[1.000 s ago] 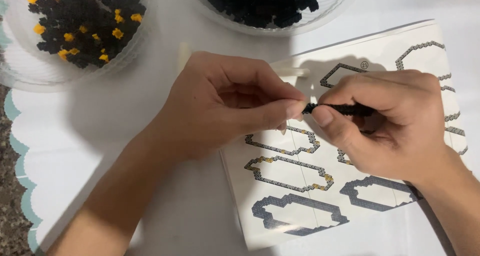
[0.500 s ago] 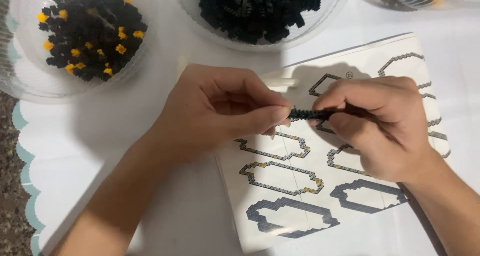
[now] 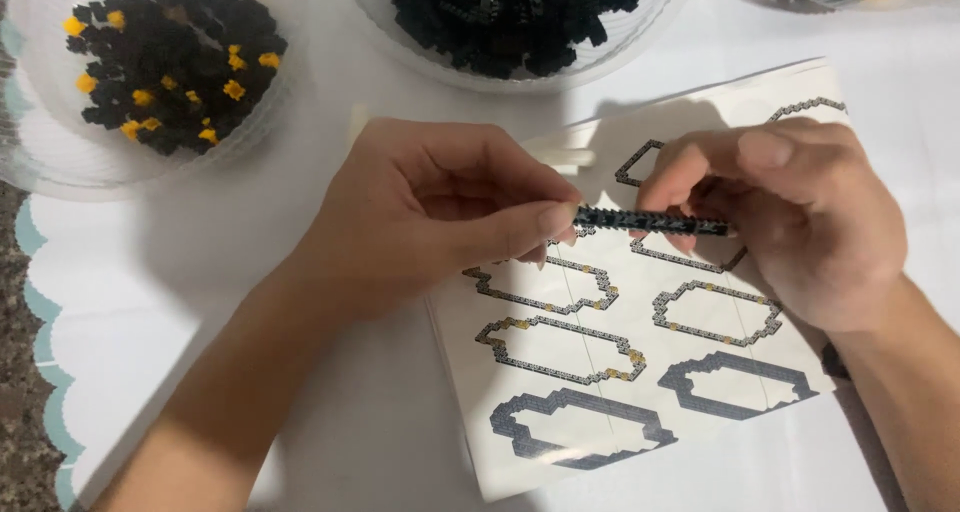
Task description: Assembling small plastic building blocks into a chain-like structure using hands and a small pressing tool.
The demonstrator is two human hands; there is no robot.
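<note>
Matt paper sheet [image 3: 640, 372] (clear plastic bowls [image 3: 60, 162])

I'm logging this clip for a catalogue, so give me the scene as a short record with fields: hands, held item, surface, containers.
left hand: thumb and fingertips pinch the left end of the black brick strip
right hand: fingers grip the strip's right end
held item: thin row of small black bricks, held level above the instruction sheet
instruction sheet: white, printed with outline ring-shaped build steps
surface: white table cover with a scalloped teal edge
containers: clear bowl of black and yellow bricks upper left; clear bowl of black bricks top centre
</note>
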